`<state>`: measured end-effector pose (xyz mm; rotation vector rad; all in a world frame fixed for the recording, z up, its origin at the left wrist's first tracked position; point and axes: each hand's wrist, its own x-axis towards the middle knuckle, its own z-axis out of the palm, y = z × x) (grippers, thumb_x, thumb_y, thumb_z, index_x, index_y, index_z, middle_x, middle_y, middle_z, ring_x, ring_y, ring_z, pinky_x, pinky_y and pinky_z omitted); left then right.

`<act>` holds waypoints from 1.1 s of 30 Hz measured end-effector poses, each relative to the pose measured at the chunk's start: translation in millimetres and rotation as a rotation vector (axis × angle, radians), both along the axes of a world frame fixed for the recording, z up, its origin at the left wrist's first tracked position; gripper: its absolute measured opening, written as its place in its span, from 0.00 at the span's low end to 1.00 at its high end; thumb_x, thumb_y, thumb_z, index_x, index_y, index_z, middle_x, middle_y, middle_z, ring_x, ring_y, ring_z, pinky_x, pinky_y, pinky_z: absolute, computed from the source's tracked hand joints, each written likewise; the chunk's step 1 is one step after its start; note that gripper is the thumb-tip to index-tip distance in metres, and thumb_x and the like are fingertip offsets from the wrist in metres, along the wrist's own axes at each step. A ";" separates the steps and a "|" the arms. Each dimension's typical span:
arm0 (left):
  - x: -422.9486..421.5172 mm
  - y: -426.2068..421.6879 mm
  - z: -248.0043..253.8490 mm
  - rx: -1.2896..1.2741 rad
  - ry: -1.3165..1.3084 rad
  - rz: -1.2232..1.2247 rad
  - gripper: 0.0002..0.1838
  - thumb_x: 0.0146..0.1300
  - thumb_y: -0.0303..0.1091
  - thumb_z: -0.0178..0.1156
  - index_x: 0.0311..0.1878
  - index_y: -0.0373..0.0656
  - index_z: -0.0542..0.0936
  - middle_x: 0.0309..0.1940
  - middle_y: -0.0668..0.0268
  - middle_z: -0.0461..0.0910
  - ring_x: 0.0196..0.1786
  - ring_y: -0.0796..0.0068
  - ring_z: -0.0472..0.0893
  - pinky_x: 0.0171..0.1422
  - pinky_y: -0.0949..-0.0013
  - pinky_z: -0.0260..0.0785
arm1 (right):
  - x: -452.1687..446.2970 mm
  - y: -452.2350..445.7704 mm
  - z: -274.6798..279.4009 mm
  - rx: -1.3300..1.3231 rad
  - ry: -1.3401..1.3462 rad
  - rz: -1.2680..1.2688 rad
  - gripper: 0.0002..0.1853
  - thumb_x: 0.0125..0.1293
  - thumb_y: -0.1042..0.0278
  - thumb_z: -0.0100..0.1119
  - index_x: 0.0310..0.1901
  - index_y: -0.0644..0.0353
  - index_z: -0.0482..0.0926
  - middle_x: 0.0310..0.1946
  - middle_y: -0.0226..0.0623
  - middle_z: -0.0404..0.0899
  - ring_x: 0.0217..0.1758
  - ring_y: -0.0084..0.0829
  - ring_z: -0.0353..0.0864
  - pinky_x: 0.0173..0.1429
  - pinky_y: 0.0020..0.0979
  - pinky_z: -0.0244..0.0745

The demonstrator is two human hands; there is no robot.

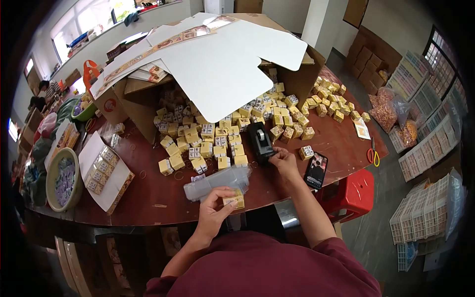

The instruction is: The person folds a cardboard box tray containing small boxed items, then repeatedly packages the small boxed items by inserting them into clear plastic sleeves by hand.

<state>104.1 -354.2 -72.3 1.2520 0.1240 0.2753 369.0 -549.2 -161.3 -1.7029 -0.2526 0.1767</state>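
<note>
My left hand (215,210) grips a small yellow box (234,200) between thumb and fingers near the table's front edge. Just behind it lie clear plastic sleeves (198,188), partly covered by that hand. My right hand (286,164) is closed in a pinch at the near end of a black tape dispenser (261,143); whatever is between its fingertips is too small to make out. Beyond both hands spreads a heap of small yellow boxes (220,141) with printed sides. One loose printed box (306,152) sits right of my right hand, beside a phone (316,171).
A large carton (133,111) with white card sheets (217,69) on top stands behind the heap. At left are a green basin (51,185) and a tray of packed boxes (106,173). Yellow-handled scissors (373,156) lie at right, above a red stool (354,195).
</note>
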 end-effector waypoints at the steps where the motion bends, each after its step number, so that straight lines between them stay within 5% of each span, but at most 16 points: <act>1: 1.3 0.3 0.4 -0.020 0.010 0.007 0.11 0.69 0.22 0.67 0.53 0.40 0.81 0.61 0.64 0.74 0.62 0.75 0.79 0.67 0.69 0.75 | -3.9 -4.1 10.2 -0.058 -0.054 0.000 0.05 0.56 0.74 0.70 0.27 0.68 0.86 0.58 0.51 0.81 0.65 0.40 0.79 0.62 0.36 0.74; 6: 2.0 -0.2 4.3 0.049 -0.010 0.053 0.13 0.69 0.21 0.67 0.55 0.38 0.79 0.62 0.64 0.73 0.61 0.76 0.79 0.66 0.70 0.75 | -39.3 -10.4 32.9 -0.308 -0.343 -0.066 0.10 0.57 0.68 0.70 0.29 0.69 0.86 0.58 0.53 0.82 0.60 0.43 0.84 0.60 0.38 0.77; 11: 5.4 -1.4 0.3 0.015 -0.043 0.011 0.12 0.69 0.22 0.68 0.54 0.38 0.80 0.61 0.64 0.73 0.61 0.75 0.80 0.66 0.70 0.77 | -23.9 -7.1 2.6 0.046 0.045 -0.019 0.05 0.56 0.75 0.71 0.24 0.65 0.86 0.50 0.35 0.81 0.61 0.32 0.75 0.62 0.31 0.67; 14: 4.9 -0.6 1.4 0.040 -0.019 0.027 0.12 0.69 0.22 0.67 0.53 0.38 0.80 0.60 0.64 0.73 0.61 0.74 0.80 0.66 0.70 0.77 | -14.0 -9.0 -11.1 0.082 0.127 0.011 0.06 0.56 0.75 0.71 0.24 0.66 0.86 0.48 0.37 0.82 0.61 0.32 0.75 0.62 0.32 0.67; 24: 15.8 -10.9 -3.5 0.118 -0.050 -0.033 0.13 0.68 0.22 0.68 0.54 0.37 0.79 0.61 0.63 0.73 0.61 0.74 0.79 0.66 0.69 0.76 | -7.3 -5.3 22.2 -0.506 -0.335 0.069 0.08 0.52 0.70 0.70 0.28 0.67 0.87 0.49 0.52 0.84 0.52 0.51 0.85 0.58 0.43 0.79; 33: 17.3 -13.1 -20.8 0.189 -0.068 -0.003 0.13 0.68 0.23 0.69 0.54 0.37 0.80 0.61 0.63 0.73 0.60 0.74 0.79 0.64 0.69 0.77 | -13.9 -18.0 10.2 -0.454 -0.450 0.104 0.06 0.57 0.73 0.71 0.32 0.67 0.87 0.51 0.48 0.82 0.48 0.50 0.86 0.55 0.42 0.80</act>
